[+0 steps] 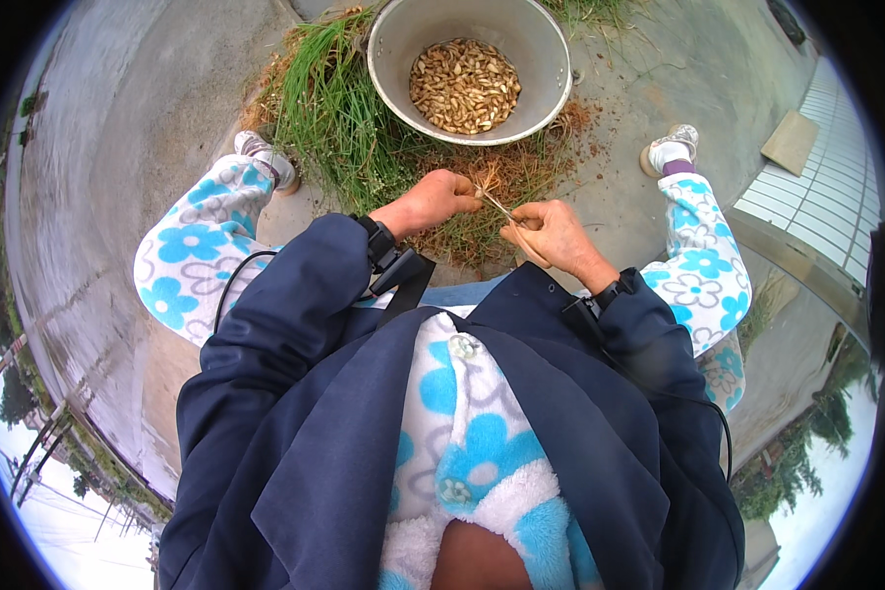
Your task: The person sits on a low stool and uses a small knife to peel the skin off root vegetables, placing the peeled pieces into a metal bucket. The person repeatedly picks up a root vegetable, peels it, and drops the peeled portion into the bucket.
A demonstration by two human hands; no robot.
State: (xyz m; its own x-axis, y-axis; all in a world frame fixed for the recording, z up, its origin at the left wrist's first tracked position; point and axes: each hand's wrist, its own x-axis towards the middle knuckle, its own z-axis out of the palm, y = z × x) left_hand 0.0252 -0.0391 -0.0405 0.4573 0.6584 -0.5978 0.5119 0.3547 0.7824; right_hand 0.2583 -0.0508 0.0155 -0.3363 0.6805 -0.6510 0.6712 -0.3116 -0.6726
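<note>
Between my knees, my left hand pinches a small pale bulb with rootlets by its fingertips. My right hand is closed on a pair of scissors, whose blades point up and left and meet the bulb at its roots. Whether the blades are apart is too small to tell. Beyond both hands stands a large metal pot, with many small brownish-white bulbs at its bottom. Green grass-like stalks lie heaped against the pot's left side, and brown rootlets spread below it.
My shoes rest on the concrete floor at either side of the heap. A flat slab lies on the white tiled surface at the right. More green stalks lie behind the pot. A black cable runs by my left sleeve.
</note>
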